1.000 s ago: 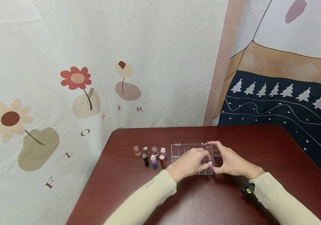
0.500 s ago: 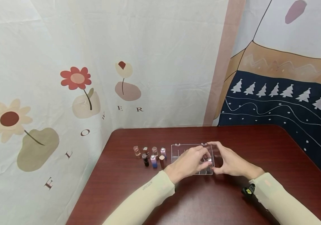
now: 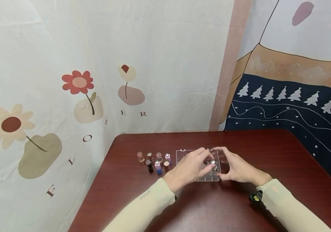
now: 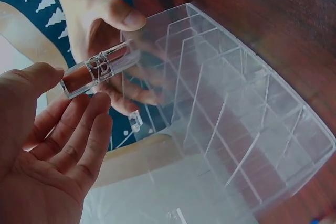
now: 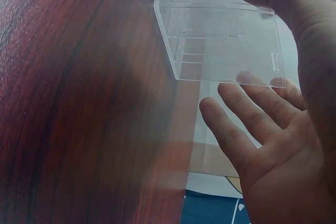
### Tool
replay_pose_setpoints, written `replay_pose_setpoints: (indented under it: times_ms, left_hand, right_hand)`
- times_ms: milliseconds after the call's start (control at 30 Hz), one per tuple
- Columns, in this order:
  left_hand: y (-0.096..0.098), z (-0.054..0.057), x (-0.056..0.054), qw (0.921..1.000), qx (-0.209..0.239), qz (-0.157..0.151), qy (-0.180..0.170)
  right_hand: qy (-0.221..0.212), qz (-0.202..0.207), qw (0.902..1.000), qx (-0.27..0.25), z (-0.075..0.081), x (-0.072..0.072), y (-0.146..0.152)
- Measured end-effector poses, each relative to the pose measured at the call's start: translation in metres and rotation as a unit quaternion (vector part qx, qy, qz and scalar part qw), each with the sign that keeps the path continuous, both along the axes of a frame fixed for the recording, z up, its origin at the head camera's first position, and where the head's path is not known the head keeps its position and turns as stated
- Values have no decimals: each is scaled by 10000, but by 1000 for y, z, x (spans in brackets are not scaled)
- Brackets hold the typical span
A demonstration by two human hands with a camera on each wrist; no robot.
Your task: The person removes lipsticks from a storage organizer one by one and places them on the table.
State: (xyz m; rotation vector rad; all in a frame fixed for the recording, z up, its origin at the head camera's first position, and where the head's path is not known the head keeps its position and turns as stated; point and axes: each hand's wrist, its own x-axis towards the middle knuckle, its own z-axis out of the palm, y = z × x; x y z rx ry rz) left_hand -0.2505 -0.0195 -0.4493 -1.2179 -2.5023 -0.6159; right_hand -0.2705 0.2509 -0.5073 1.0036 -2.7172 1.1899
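My left hand (image 3: 189, 168) pinches a lipstick (image 4: 97, 71) between thumb and fingertips. It has a clear cap with ornate metal lettering and an orange-brown base. The lipstick is at the right end of a clear divided organizer box (image 4: 247, 129), its capped end overlapping the box's transparent wall; how deep it sits I cannot tell. My right hand (image 3: 237, 166) holds the box's right end, thumb at the near side and fingers at the far side. In the right wrist view, fingertips (image 5: 210, 106) lie along the clear wall.
Left of the box stand several lipsticks in two loose rows, among them a black one (image 3: 149, 166), a pink-and-blue one (image 3: 158, 167) and a clear-capped one (image 3: 140, 158). All stand on a dark red wooden table (image 3: 200, 206). Printed cloths (image 3: 171, 64) hang behind.
The left hand has drawn slightly to the left and up, and its lipstick shows more clearly between the fingers. The right hand stays on the box.
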Motion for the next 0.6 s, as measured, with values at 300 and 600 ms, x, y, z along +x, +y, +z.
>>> replay_pose_setpoints:
  times_ms: [300,600]
  left_hand:
    - [-21,10,6,9989,455,-27,117]
    - [-45,18,2,9950,883,-119,447]
  right_hand:
    - [64,-2,10000,-8,-2,2,0]
    - [159,23,9999,-58,1,1,-1]
